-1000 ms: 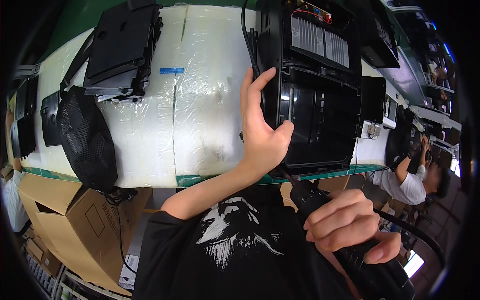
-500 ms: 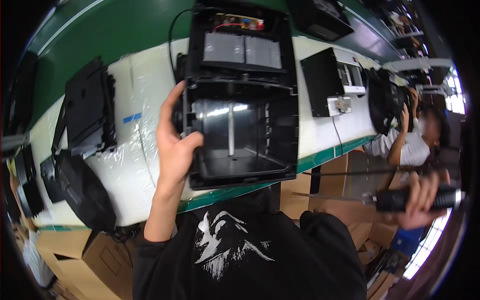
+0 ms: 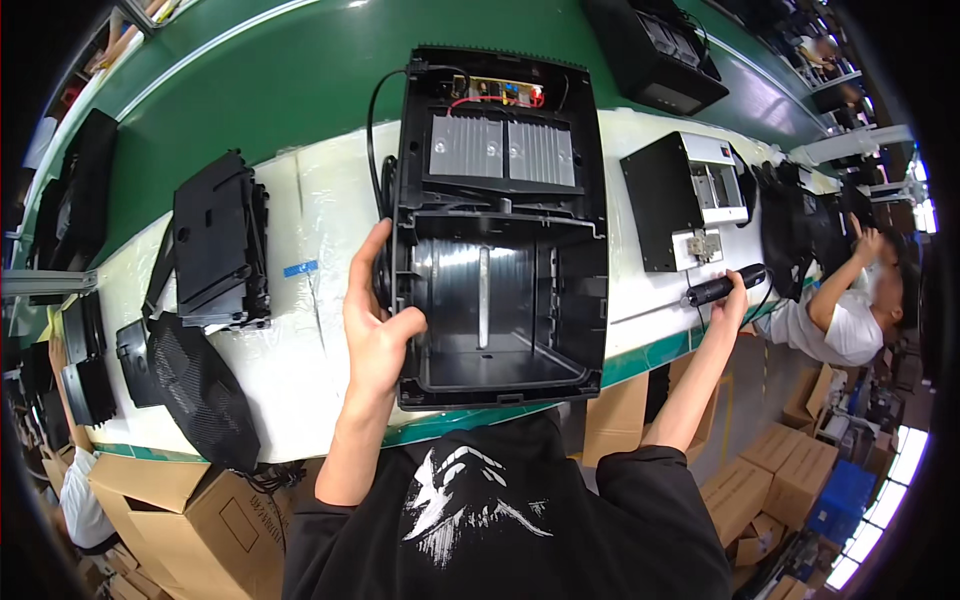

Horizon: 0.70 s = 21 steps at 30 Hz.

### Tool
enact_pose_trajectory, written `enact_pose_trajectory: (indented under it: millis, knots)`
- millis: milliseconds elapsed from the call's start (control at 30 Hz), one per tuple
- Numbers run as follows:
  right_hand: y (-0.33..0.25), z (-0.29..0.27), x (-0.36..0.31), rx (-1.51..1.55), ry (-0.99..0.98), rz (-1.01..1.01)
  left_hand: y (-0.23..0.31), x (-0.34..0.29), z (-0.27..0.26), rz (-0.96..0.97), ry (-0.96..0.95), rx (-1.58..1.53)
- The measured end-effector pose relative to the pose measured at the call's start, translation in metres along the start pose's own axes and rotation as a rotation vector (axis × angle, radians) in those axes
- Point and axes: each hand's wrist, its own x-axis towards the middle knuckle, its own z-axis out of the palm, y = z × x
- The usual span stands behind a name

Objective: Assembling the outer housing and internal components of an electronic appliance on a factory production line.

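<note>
A black plastic housing [image 3: 500, 372] stands in front of me, its deep hollow facing up. In its far half lie two ribbed grey metal heat sinks [image 3: 468, 150] and a small circuit board [image 3: 492, 94] with a red wire. My left hand [image 3: 375, 335] is closed round the housing's left wall, thumb over the rim. Off to the right, my right hand [image 3: 733, 300] grips a black electric screwdriver [image 3: 712, 290], its long thin bit pointing left toward the housing. Just beyond that hand is a black and white screw feeder [image 3: 700, 185].
Stacked black panels [image 3: 212, 235] and a black mesh-like cover [image 3: 200, 385] lie on the left. Another black housing [image 3: 660, 55] stands at the far right. A person [image 3: 840, 290] works along the bench on the right. Cardboard boxes [image 3: 200, 510] stand below the bench edge.
My right hand has carried the screwdriver from the near right, off the bench, up and left to beside the screw feeder. My left hand keeps its hold on the housing; the view has shifted.
</note>
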Motion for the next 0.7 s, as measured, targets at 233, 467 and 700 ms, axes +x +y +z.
enact_pose_trajectory:
  millis: [233,467,700]
  knots:
    - [0.029,0.011,-0.056,-0.861,0.198,-0.593,-0.002,-0.001,0.001,-0.016,0.011,0.021]
    - [0.031,0.023,-0.288,-0.051,-0.664,-0.465,0.000,-0.004,0.003,-0.101,0.013,-0.057]
    - [-0.045,0.113,-0.321,0.278,-0.412,-0.449,0.008,-0.006,0.048,-0.160,0.178,-0.200]
